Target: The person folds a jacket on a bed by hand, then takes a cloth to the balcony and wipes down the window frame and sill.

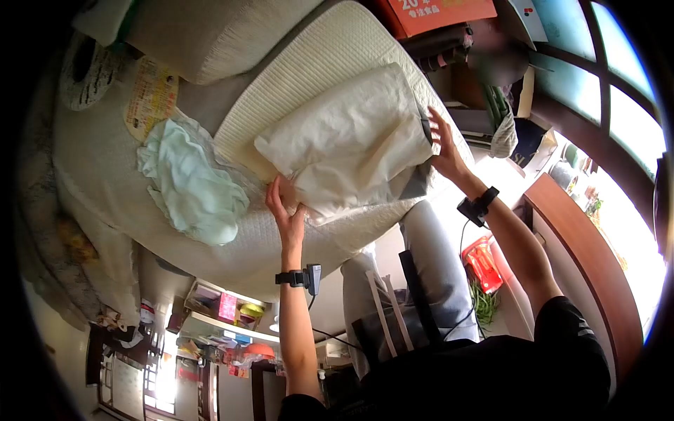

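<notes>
Has cream folded cloth (344, 137) lying on ribbed pad (302, 81), atop bed (112, 172). With left hand (286, 214), touches cloth edge at its seven o'clock, thumb and fingers apart. With right hand (449, 151), touches grey-edged end at three o'clock, fingers spread. Cannot tell whether gripping with either. From cloth, note crumpled mint garment (193, 186) at eight o'clock, yellow printed fan (153, 95) at nine, orange-red box (446, 15) at one.

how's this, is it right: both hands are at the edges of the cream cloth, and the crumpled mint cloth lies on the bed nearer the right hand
Not quite: the head view shows the crumpled mint cloth on the bed nearer the left hand, not the right hand. Both are at the edges of the cream cloth.
</notes>
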### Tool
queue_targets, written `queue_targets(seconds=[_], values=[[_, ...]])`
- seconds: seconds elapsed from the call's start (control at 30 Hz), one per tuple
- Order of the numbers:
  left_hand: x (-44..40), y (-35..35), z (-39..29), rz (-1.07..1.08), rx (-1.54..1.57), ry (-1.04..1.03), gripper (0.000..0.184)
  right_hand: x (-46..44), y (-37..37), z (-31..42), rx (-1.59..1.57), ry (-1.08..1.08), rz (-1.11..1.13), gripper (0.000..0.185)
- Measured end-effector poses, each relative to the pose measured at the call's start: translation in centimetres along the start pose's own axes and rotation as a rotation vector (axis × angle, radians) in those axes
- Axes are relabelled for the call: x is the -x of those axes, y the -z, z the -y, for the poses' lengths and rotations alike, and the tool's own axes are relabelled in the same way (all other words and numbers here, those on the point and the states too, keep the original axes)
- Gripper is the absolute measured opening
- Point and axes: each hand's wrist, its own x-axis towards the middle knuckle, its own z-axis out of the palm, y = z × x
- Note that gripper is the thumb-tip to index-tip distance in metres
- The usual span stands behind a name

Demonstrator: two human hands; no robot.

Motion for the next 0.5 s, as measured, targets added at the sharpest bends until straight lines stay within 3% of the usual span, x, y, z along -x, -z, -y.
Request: queue_targets(seconds=[0.07,0.17,0.23,0.27,0.37,0.4,0.47,0.5], values=[[1.1,-0.9,1.0,-0.01,0.344,0.189,0.06,2.7,0.0,-1.8,-0.135,-0.107,0.096,0.069],[2.6,-1.3,1.5,-0.017,0.649,0.422,0.054,4.1,-0.4,-1.7,-0.44,-0.38,-0.086,0.041],[1.8,-1.6,1.4,-0.023,0.792,0.528,0.052,4.1,-1.0,-0.2,-0.592,-0.598,-0.15,0.043],[1.5,-1.8,1.4,0.011,0.733,0.554,0.052,4.2,-1.3,0.6,-0.514,-0.568,-0.097,0.052],[0.6,-3.4,-0.8,-0.004,0.5,0.327,0.05,4.4,-3.5,1.2,-0.417,-0.461,-0.131,0.049],[0.7,-4.5,-0.1,-0.181,0.455,0.266,0.045,4.5,-4.1,1.1,-0.219,-0.397,-0.23,0.048],[1.9,-5.6,-2.3,-0.361,-0.012,0.232,0.042,5.0,-5.0,1.3,0.176,-0.264,-0.419,0.048],[2.5,-6.0,-3.1,-0.443,-0.25,0.215,0.04,5.3,-5.0,1.4,0.215,-0.238,-0.403,0.045]])
